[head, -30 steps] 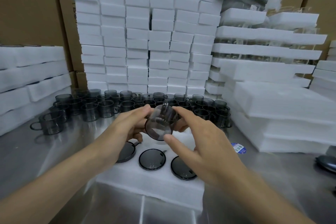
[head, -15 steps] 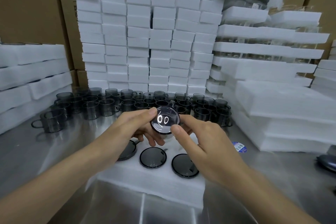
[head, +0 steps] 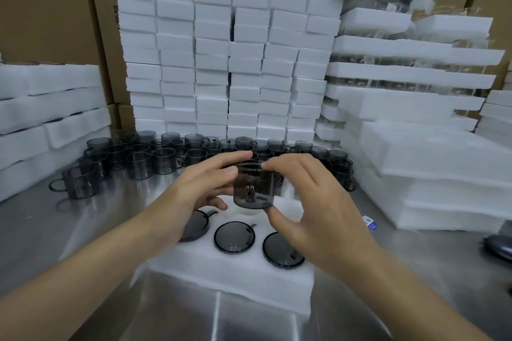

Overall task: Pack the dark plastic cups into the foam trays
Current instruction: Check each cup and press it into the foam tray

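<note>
- Smoke-grey, see-through plastic: one dark plastic cup (head: 254, 188) is held in the air above the far part of the foam tray (head: 230, 274), clear of the foam. Whether its mouth faces up or down cannot be told.
- The left hand (head: 199, 188) grips the cup's left side, thumb on the near wall and fingers curled behind it.
- The right hand (head: 313, 202) pinches the cup's right side, forefinger on the top edge and thumb under the bottom edge.
- One white foam tray lies at the near middle of the steel bench (head: 55, 243).
- Three seated cups fill the tray's near row, showing as dark discs: a left disc (head: 194, 225) partly hidden by the left hand, a middle disc (head: 234, 237) and a right disc (head: 282, 249).
- Loose cups (head: 166, 158) with handles stand crowded along the back edge of the bench. There are well over twenty, but the overlapping rows prevent an exact count.
- Behind them rise six columns of white foam blocks (head: 221, 50), with cardboard boxes (head: 41, 8) at the back.
- Stacked foam layers (head: 415, 72) stand at the right edge of the bench.
- One small blue label (head: 370, 223) lies just right of the tray.
</note>
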